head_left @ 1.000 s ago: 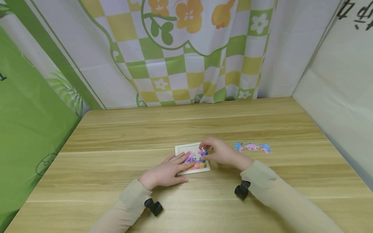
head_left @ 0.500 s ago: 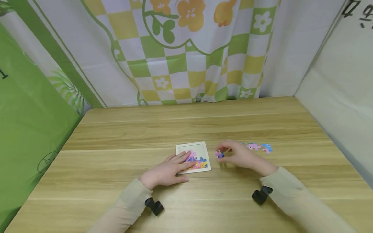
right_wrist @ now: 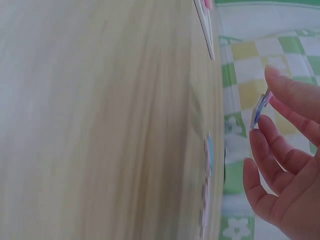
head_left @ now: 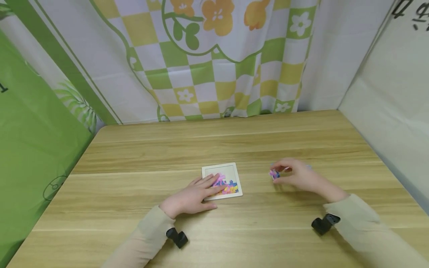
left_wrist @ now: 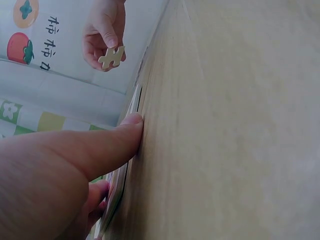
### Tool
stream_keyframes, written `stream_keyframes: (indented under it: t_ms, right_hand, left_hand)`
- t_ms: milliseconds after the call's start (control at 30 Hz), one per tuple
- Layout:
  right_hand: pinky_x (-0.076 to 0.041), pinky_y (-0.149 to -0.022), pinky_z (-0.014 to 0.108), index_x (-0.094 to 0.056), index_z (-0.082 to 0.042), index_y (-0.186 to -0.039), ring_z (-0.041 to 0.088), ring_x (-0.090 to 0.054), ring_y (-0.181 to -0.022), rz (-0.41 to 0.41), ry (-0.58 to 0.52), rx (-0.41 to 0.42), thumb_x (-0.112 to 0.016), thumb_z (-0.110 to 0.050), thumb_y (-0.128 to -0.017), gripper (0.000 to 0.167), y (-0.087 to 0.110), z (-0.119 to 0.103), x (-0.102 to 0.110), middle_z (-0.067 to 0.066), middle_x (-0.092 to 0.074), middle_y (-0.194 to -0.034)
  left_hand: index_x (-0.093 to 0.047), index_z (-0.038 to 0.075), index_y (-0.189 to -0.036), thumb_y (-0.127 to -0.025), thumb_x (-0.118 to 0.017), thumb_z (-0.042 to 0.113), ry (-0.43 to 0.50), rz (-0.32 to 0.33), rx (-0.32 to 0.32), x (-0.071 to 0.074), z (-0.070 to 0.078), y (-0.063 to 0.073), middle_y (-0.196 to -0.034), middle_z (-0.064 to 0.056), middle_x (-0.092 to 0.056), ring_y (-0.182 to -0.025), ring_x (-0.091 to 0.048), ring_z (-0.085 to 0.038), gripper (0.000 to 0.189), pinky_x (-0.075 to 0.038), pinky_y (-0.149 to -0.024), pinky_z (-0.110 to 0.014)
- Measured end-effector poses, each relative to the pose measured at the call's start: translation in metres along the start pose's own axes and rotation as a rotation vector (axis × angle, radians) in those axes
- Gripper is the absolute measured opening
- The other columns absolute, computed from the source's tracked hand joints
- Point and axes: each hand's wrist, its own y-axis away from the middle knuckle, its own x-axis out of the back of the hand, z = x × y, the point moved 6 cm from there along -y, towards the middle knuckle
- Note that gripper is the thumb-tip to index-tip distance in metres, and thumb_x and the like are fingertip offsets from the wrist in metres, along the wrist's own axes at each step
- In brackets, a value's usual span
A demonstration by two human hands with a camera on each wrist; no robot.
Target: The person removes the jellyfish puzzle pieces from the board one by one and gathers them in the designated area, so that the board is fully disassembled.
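Observation:
A square puzzle tray (head_left: 237,173) with a pale frame lies mid-table, its lower part filled with pink, blue and yellow pieces (head_left: 231,188). My left hand (head_left: 192,195) rests on the tray's left side with fingers spread over the pieces; its thumb lies by the near edge. To the right, my right hand (head_left: 299,175) pinches a jigsaw piece (head_left: 274,174) between thumb and fingers, above the table. The left wrist view shows that piece's plain wooden back (left_wrist: 112,57). In the right wrist view it is seen nearly edge-on, with some blue and pink.
Loose puzzle pieces (right_wrist: 208,160) lie on the wooden table (head_left: 151,149) below the right hand, mostly hidden by it in the head view. A checked curtain (head_left: 218,82) hangs behind the table's far edge. Black wrist cameras (head_left: 324,224) sit on both sleeves.
My right hand has lifted the jigsaw piece out of the tray and carried it right, over the loose pieces. The left hand has stayed on the tray.

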Motion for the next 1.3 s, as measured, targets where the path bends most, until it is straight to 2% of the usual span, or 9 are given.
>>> stream_keyframes:
  t_ms: [267,700,800,933,1033,1167,1300]
  right_hand:
    - [-0.051,-0.079,0.033,-0.067,-0.005,-0.11,0.012,-0.057,-0.092,-0.005,0.062,-0.033,-0.076,-0.02,-0.08,0.034,0.016,0.018,0.022,0.004,-0.066,-0.102]
    - [-0.052,-0.076,0.035,-0.067,-0.002,-0.108,0.005,-0.054,-0.093,0.026,0.161,-0.068,-0.078,-0.015,-0.077,0.035,0.04,0.046,0.046,0.012,-0.065,-0.106]
    - [-0.051,-0.076,0.037,-0.066,-0.001,-0.108,0.009,-0.056,-0.093,0.033,0.185,-0.094,-0.078,-0.014,-0.077,0.036,0.043,0.051,0.05,0.015,-0.065,-0.107]
    - [-0.051,-0.078,0.045,-0.066,0.002,-0.109,0.026,-0.059,-0.095,0.027,0.203,-0.117,-0.077,-0.014,-0.078,0.037,0.045,0.055,0.053,0.018,-0.065,-0.107]
    - [-0.05,-0.078,0.049,-0.066,0.002,-0.106,0.032,-0.06,-0.093,0.033,0.223,-0.107,-0.078,-0.013,-0.077,0.036,0.046,0.055,0.053,0.018,-0.066,-0.104]
    - [-0.05,-0.077,0.048,-0.066,0.001,-0.102,0.031,-0.06,-0.09,0.039,0.269,-0.093,-0.079,-0.012,-0.075,0.033,0.046,0.054,0.053,0.016,-0.066,-0.1]
    - [-0.049,-0.074,0.046,-0.066,0.0,-0.1,0.028,-0.059,-0.086,0.016,0.291,-0.115,-0.08,-0.015,-0.073,0.033,0.046,0.057,0.051,0.013,-0.065,-0.095]
  left_hand:
    - [-0.031,0.027,-0.149,-0.095,-0.052,0.043,0.016,-0.006,0.001,0.0,0.0,0.001,-0.159,-0.008,-0.01,-0.146,-0.011,-0.028,0.06,-0.013,-0.116,-0.053]
    - [-0.031,0.027,-0.149,-0.096,-0.051,0.044,0.007,-0.013,0.009,-0.002,-0.001,0.001,-0.16,-0.007,-0.009,-0.147,-0.008,-0.025,0.059,-0.01,-0.118,-0.05]
    - [-0.031,0.027,-0.149,-0.096,-0.051,0.043,0.009,-0.01,0.008,-0.002,-0.001,0.001,-0.16,-0.007,-0.01,-0.147,-0.008,-0.025,0.059,-0.01,-0.118,-0.05]
    - [-0.03,0.027,-0.149,-0.096,-0.05,0.043,0.016,-0.015,0.013,-0.001,0.0,0.001,-0.16,-0.007,-0.009,-0.147,-0.008,-0.025,0.059,-0.01,-0.118,-0.05]
    - [-0.03,0.026,-0.149,-0.096,-0.05,0.043,0.018,-0.016,0.014,-0.001,0.0,0.002,-0.16,-0.007,-0.008,-0.147,-0.008,-0.025,0.059,-0.009,-0.118,-0.05]
    - [-0.031,0.026,-0.149,-0.096,-0.051,0.043,0.013,-0.016,0.01,-0.001,0.0,0.002,-0.16,-0.007,-0.009,-0.147,-0.008,-0.026,0.059,-0.01,-0.118,-0.051]
    - [-0.03,0.026,-0.149,-0.096,-0.051,0.043,0.013,-0.015,0.009,-0.001,0.0,0.001,-0.16,-0.007,-0.009,-0.147,-0.008,-0.026,0.059,-0.011,-0.117,-0.051]
